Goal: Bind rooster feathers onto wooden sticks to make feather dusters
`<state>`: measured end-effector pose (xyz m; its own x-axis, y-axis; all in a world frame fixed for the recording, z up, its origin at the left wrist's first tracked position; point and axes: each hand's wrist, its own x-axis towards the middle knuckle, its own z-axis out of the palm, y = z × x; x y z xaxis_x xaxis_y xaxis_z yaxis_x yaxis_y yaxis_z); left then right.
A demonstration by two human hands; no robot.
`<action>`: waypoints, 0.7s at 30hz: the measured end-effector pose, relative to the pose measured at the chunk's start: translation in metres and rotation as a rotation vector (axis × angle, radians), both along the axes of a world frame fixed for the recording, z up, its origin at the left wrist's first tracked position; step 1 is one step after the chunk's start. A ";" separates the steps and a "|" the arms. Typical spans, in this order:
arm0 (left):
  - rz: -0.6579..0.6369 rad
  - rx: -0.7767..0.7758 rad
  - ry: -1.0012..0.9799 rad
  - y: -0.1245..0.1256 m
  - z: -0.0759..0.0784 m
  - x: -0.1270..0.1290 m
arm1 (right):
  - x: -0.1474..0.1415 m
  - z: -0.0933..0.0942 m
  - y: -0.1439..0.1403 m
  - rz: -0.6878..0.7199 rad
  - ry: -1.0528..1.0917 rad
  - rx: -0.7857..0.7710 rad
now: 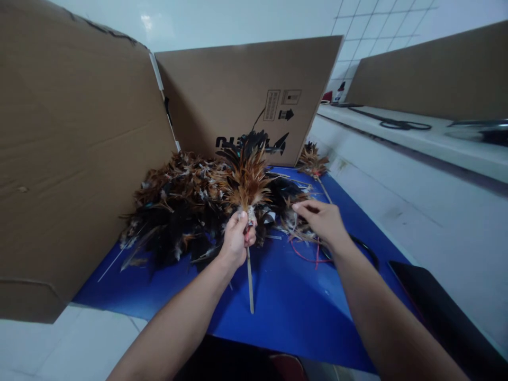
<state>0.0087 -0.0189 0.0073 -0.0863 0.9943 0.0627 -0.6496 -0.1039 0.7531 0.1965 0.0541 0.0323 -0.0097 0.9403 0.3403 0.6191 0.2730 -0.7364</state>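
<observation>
My left hand (237, 238) grips a thin wooden stick (250, 283) just below a tuft of brown and black feathers (245, 174) bound to its top. The stick hangs down over the blue mat (286, 301). My right hand (323, 219) reaches into loose feathers (296, 225) lying to the right of the tuft, palm down with fingers partly curled; whether it holds any feather I cannot tell. Behind and to the left of both hands sits a large pile of dark and brown feathers (174, 206).
Cardboard sheets (71, 148) stand on the left and at the back (246, 90). Red thread (305, 255) and a black cord (367, 251) lie by my right wrist. Another feathered stick (313, 161) rests at the back right. A dark flat object (440, 307) lies at the right.
</observation>
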 end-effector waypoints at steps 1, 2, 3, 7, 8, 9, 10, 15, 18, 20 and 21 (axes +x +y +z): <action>-0.004 -0.001 -0.004 0.000 0.000 0.000 | 0.003 0.006 -0.004 0.013 0.110 0.003; -0.007 -0.002 -0.006 0.000 0.000 0.000 | 0.005 0.013 -0.010 0.020 0.191 -0.005; -0.011 -0.003 -0.008 0.000 0.001 0.000 | 0.008 0.019 -0.015 0.022 0.256 -0.026; -0.022 0.005 -0.010 0.000 0.001 -0.002 | 0.026 0.034 -0.040 0.038 0.375 -0.146; -0.022 0.007 -0.011 0.000 0.001 -0.002 | 0.033 0.035 -0.045 0.056 0.370 -0.176; -0.021 0.009 -0.014 0.000 0.001 -0.003 | 0.042 0.035 -0.051 0.077 0.346 -0.205; -0.019 0.012 -0.017 0.001 0.001 -0.003 | 0.050 0.033 -0.056 0.105 0.298 -0.243; -0.022 0.035 -0.036 0.001 0.003 -0.006 | 0.075 0.010 -0.069 0.207 -0.269 -0.304; -0.001 0.028 -0.045 0.001 0.006 -0.008 | 0.054 0.000 -0.068 0.208 -0.363 -0.156; 0.020 0.022 -0.049 0.002 0.008 -0.009 | 0.026 -0.005 -0.066 0.332 -0.307 -0.166; 0.029 0.020 -0.050 0.002 0.009 -0.009 | 0.010 -0.007 -0.064 0.345 -0.308 -0.148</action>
